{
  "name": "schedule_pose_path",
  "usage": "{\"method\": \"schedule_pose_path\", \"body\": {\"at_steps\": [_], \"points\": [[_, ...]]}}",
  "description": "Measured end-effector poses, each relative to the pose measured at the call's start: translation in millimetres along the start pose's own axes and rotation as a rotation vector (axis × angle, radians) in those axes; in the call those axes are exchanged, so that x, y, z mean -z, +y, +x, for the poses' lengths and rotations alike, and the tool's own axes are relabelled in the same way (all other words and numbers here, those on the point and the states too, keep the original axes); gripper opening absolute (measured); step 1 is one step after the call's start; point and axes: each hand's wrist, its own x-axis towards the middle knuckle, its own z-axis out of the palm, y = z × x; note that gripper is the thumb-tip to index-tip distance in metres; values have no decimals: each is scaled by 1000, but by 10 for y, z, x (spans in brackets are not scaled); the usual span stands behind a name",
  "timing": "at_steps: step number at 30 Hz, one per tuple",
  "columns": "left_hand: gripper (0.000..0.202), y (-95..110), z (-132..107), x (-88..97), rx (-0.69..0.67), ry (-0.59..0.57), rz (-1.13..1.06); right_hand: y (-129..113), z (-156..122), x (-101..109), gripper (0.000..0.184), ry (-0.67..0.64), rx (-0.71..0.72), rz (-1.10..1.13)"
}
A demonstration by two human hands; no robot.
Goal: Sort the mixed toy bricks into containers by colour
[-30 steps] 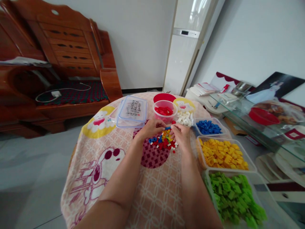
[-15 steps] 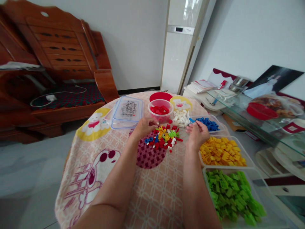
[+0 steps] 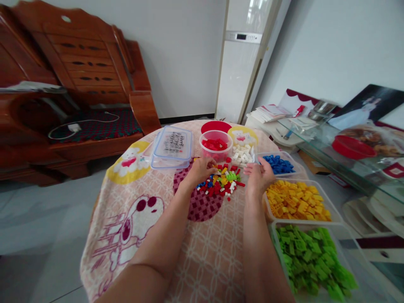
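A mixed pile of toy building bricks point(image 3: 225, 183), in red, yellow, blue, green and white, lies on the tablecloth. My left hand point(image 3: 201, 171) reaches over the pile's left side, its fingers pinched together; what sits between the fingertips is too small to make out. To the right of the pile is my right hand point(image 3: 259, 174), fingers stretched out and no brick visible in it. It is close to the tray of blue bricks point(image 3: 276, 164). White bricks point(image 3: 242, 155) lie just behind it, and a round tub point(image 3: 202, 151) of red bricks stands behind the pile.
Trays of yellow bricks point(image 3: 298, 200) and green bricks point(image 3: 315, 261) line the right edge of the table. Clear blue-rimmed lids point(image 3: 173, 145) lie stacked at the back left. A red lid point(image 3: 216, 126) rests behind the tub. A glass shelf point(image 3: 347, 158) stands to the right.
The blue brick that was in my right hand's fingers is no longer seen there. My left hand has moved right, over the pile. The view has shifted slightly.
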Motion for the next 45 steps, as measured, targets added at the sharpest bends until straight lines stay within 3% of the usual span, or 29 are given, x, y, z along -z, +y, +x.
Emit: {"method": "schedule_pose_path", "body": {"at_steps": [3,6,11,13,19,24,30,34,38,45], "points": [[21,-36,6,53,28,111,22,6,-62,-52,51,-58,-11,-16],[15,-61,-7,145,58,134,79,22,-103,-86,48,-102,-34,-31],[1,-60,-35,229,89,-88,158,44,-132,-105,50,-154,-58,-45],[4,-36,-44,194,88,-162,191,46,-138,-104,52,-159,-73,-65],[16,59,-62,44,87,-103,393,80,-140,-96,52,-172,-89,-56],[23,9,-43,127,106,-135,125,79,-141,-97,44,-209,-105,-54],[28,104,-21,118,-24,-70,-272,-61,-258,-135,37,-548,-233,-134],[31,257,-34,21,-91,-54,-329,-86,-333,-179,35,-633,-297,-131],[42,305,-39,-10,-109,-31,-313,-28,-305,-185,26,-564,-321,-108],[28,98,-27,236,5,-75,-35,20,-91,-91,32,-157,-239,-67]]}}
